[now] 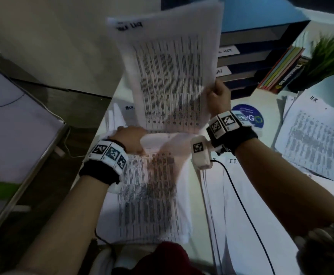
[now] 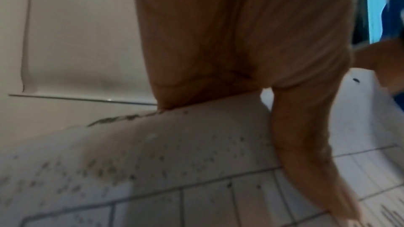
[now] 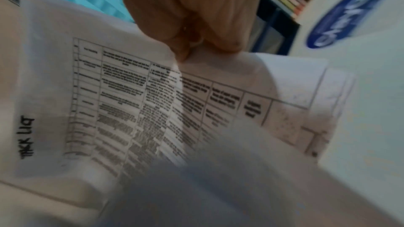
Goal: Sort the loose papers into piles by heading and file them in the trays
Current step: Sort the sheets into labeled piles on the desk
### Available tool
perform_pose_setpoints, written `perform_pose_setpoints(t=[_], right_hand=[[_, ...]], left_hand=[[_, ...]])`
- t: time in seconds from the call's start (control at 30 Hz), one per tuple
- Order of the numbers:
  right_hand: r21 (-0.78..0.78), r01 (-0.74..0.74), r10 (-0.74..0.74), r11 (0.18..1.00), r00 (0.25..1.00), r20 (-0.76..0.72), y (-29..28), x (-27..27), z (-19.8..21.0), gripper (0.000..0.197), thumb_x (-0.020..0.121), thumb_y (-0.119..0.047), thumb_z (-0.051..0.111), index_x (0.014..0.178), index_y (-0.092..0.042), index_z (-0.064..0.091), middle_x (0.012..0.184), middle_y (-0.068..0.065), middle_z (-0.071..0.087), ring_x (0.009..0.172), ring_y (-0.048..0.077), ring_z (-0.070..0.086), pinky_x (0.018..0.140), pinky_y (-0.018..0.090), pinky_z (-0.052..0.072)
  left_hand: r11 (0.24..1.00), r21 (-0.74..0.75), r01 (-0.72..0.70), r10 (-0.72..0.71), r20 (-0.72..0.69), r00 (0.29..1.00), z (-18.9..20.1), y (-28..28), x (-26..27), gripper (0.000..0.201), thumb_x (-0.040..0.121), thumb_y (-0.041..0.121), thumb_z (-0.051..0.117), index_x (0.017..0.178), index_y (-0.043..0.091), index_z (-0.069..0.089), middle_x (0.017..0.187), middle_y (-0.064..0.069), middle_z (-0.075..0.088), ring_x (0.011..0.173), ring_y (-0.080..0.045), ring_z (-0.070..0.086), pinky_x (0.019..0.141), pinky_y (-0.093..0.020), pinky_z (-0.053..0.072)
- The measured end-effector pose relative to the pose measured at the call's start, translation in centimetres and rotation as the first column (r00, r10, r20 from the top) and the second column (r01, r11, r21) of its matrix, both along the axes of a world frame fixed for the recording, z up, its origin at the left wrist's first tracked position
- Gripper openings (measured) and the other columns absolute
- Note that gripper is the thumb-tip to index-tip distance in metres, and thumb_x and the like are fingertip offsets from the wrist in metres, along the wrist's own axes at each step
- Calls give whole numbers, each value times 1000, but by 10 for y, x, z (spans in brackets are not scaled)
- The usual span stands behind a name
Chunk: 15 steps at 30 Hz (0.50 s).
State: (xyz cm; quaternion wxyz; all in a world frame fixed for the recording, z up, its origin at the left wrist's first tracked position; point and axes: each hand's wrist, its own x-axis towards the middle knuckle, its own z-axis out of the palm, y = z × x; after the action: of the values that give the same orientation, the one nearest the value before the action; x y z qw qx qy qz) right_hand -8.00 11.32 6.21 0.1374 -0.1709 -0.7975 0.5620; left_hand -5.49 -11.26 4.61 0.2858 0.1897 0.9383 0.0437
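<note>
Clearly the sheaf [image 1: 168,76], light, limp and prone to fanning, is rising at upper centre over the bench [image 1: 269,100], the right hand [image 1: 217,98] pinching its lower right edge, the left hand [image 1: 131,138] pressing flat on the pile [image 1: 152,205] below.

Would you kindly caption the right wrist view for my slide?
Right hand pinches the edge of a handwritten "Task List" sheet.

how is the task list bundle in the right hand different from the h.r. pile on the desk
The task list bundle is lifted and tilted, pinched by the right hand; the H.R. pile lies flat on the desk, untouched. Their handwritten headings differ. Both are white sheets of printed tables.
</note>
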Motion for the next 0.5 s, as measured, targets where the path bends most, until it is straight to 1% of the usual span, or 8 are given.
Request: perform_pose_setpoints(t=[0.03, 0.1, 0.17, 0.23, 0.3, 0.33, 0.4, 0.5], right_hand=[[11, -25, 24, 1000, 998, 62, -3, 4, -10, 20, 83, 6, 38, 91, 12, 56, 83, 19, 54, 73, 26, 49, 62, 27, 42], [21, -68, 64, 997, 982, 176, -12, 14, -33, 16, 80, 5, 40, 78, 6, 56, 74, 11, 51, 69, 19, 47, 58, 22, 38], [-151, -89, 130, 985, 949, 288, -22, 27, -53, 27, 79, 16, 38, 64, 0, 53, 67, 9, 51, 64, 18, 49, 60, 26, 41], [-288, -106, 217, 952, 896, 388, -30, 42, -71, 33, 84, 18, 37, 77, -3, 61, 78, 12, 59, 74, 19, 54, 71, 34, 45], [-320, -141, 301, 937, 792, 531, -36, 53, -86, 24, 93, 4, 39, 99, -7, 60, 90, 7, 59, 83, 17, 54, 85, 37, 45], [-339, -149, 334, 929, 735, 590, -38, 57, -93, 20, 94, -3, 41, 96, -13, 58, 90, 4, 58, 84, 18, 55, 89, 37, 45], [-364, -129, 354, 922, 659, 664, -40, 63, -100, 18, 91, -8, 45, 80, -14, 59, 88, 8, 59, 87, 25, 56, 83, 40, 48], [-430, 33, 287, 902, 700, 654, -42, 68, -84, 22, 88, -1, 43, 72, -2, 57, 76, 17, 58, 72, 28, 55, 65, 34, 45]], left_hand=[[1000, 28, -4, 4, -13, 1000, 7, -2, 0, 46, 78, 25, 71, 121, 17, 56, 118, -7, 62, 109, -26, 55, 95, -34, 39], [998, 59, -19, 20, -24, 1000, 17, -7, -1, 44, 77, 27, 72, 118, 18, 58, 116, -6, 63, 108, -26, 55, 97, -35, 39], [995, 86, -56, 57, -15, 998, 21, -14, -3, 43, 77, 27, 72, 117, 19, 58, 115, -7, 62, 109, -27, 54, 99, -36, 39], [987, 120, -106, 106, 9, 994, 22, -18, -5, 44, 77, 26, 73, 118, 18, 58, 116, -7, 62, 109, -27, 54, 101, -38, 39], [981, 150, -122, 119, 26, 993, 18, -20, -7, 44, 77, 24, 73, 118, 17, 59, 117, -7, 63, 109, -25, 56, 102, -38, 38], [981, 158, -115, 112, 27, 993, 14, -20, -9, 44, 77, 24, 73, 119, 17, 59, 117, -6, 63, 110, -25, 56, 103, -38, 38], [983, 160, -88, 89, 6, 996, 3, -20, -12, 44, 78, 26, 72, 119, 19, 60, 117, -6, 64, 110, -24, 57, 103, -36, 37], [985, 152, -81, 87, -35, 996, -19, -19, -20, 44, 79, 28, 70, 120, 20, 58, 120, -6, 62, 114, -24, 53, 103, -36, 31]])
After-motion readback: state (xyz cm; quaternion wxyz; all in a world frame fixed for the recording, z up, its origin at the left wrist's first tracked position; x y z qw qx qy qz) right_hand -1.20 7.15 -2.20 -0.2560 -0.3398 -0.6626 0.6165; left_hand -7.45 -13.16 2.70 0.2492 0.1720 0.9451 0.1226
